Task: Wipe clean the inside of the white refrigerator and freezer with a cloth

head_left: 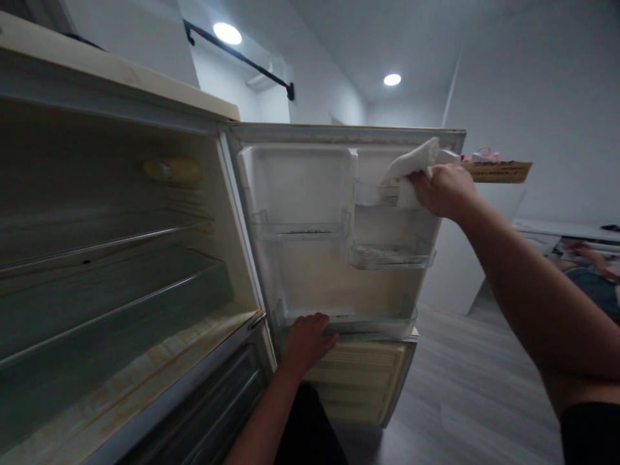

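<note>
The fridge door [310, 174] stands wide open, showing its white inner lining. In my right hand [448, 187] is a crumpled white cloth [411, 161], pinched near the door's upper right corner. It lies in front of a small clear door shelf [372, 194] and hides part of it. My left hand [310, 339] is at the bottom door shelf [372, 326], fingers stretched out over its front rim and thumb apart. Whether it presses on the rim, I cannot tell. A clear shelf [300, 229] spans the door's left side; another clear shelf [392, 257] sits at right.
On the left is the fridge interior [106, 271] with glass shelves and brownish stains. Below the upper door, a lower door [358, 381] also stands open. Behind it is a cardboard box [498, 171] on a white cabinet. A person [591, 278] is at the far right.
</note>
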Motion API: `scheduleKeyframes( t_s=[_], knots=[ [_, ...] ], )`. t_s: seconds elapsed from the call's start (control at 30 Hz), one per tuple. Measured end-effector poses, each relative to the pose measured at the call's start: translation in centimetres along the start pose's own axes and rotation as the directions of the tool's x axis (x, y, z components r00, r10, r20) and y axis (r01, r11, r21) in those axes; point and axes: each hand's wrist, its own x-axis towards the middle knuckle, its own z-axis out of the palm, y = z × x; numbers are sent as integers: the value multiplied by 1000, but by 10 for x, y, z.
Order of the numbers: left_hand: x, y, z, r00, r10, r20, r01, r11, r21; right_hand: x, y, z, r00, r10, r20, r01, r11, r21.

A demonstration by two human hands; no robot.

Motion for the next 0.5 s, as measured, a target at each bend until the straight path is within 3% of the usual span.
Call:
scheduleKeyframes(
  t_s=[0.13,0.23,0.33,0.43,0.5],
  knots=[
    [7,3,6,999,-19,-35,19,1000,10,33,-29,10,998,64,0,-63,970,234],
    [15,4,9,998,-9,-57,11,1000,28,63,-50,27,995,-94,-19,93,890,447],
    [22,6,11,998,-17,-63,20,999,40,91,-70,43,987,-161,-4,130,787,603],
    [26,8,12,997,-31,-77,35,998,50,109,-73,52,995,-99,1,69,702,709],
    [28,9,13,996,-35,-88,40,998,57,112,-61,54,999,-49,-5,40,746,664]
  ],
)
